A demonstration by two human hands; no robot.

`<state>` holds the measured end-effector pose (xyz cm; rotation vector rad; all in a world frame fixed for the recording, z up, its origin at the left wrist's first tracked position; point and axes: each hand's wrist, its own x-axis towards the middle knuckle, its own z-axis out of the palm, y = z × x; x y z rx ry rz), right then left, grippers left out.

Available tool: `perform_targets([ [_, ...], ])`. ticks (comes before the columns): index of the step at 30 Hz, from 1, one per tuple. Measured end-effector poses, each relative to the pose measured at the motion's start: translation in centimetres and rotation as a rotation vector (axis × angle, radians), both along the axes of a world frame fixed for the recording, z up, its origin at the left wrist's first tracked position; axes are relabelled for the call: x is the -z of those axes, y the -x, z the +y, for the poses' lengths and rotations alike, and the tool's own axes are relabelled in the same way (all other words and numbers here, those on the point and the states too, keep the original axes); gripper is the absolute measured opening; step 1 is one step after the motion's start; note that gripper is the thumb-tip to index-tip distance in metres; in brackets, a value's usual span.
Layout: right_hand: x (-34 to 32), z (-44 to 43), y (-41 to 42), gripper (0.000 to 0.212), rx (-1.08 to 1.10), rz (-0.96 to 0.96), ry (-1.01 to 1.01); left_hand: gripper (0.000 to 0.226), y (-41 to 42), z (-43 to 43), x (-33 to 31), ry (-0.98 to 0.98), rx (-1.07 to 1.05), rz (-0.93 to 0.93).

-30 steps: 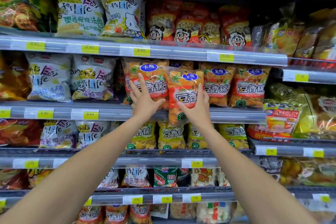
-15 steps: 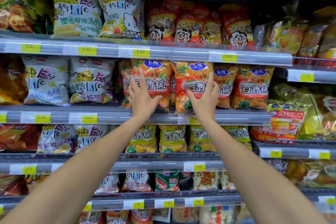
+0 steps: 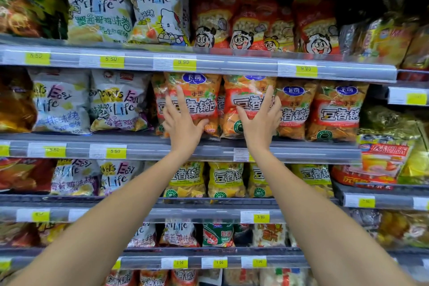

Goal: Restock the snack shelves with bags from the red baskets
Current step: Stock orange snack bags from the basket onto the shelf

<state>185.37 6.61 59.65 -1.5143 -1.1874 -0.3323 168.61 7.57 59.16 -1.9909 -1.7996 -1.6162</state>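
Two orange snack bags stand side by side on the second shelf [image 3: 144,152]. My left hand [image 3: 183,123] lies flat with spread fingers against the front of the left orange bag [image 3: 199,87]. My right hand [image 3: 260,121] presses the same way on the right orange bag [image 3: 247,90], thumb across its red label. Neither hand wraps around a bag. Two more bags of the same kind [image 3: 294,109] stand to the right in the row. No red basket is in view.
White "Easy for Life" bags [image 3: 116,102] fill the shelf to the left. Red cartoon-face bags [image 3: 255,23] sit on the shelf above, yellow bags [image 3: 225,179] on the one below. Grey rails with yellow price tags [image 3: 184,62] edge every shelf. Another shelf unit [image 3: 394,146] adjoins at the right.
The right orange bag, which hung out over the shelf edge in my right hand, now stands upright in the row. Both hands have moved up and deeper, flattening against the bag fronts.
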Motion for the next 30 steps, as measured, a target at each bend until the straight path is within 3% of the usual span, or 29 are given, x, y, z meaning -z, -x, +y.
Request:
perform_targets([
  [12,2.4,1.5,1.4,0.089,0.112,-0.052,-0.078,0.11,0.2,1.5,1.2,-0.031,0.003,0.05],
  [20,3.8,1.7,1.3,0.085,0.046,-0.02,-0.085,0.109,0.3,1.0,2.3,-0.076,0.016,0.046],
  [30,2.7,0.4,0.4,0.093,0.057,-0.098,0.077,0.11,0.6,0.6,2.2,-0.038,0.034,0.039],
])
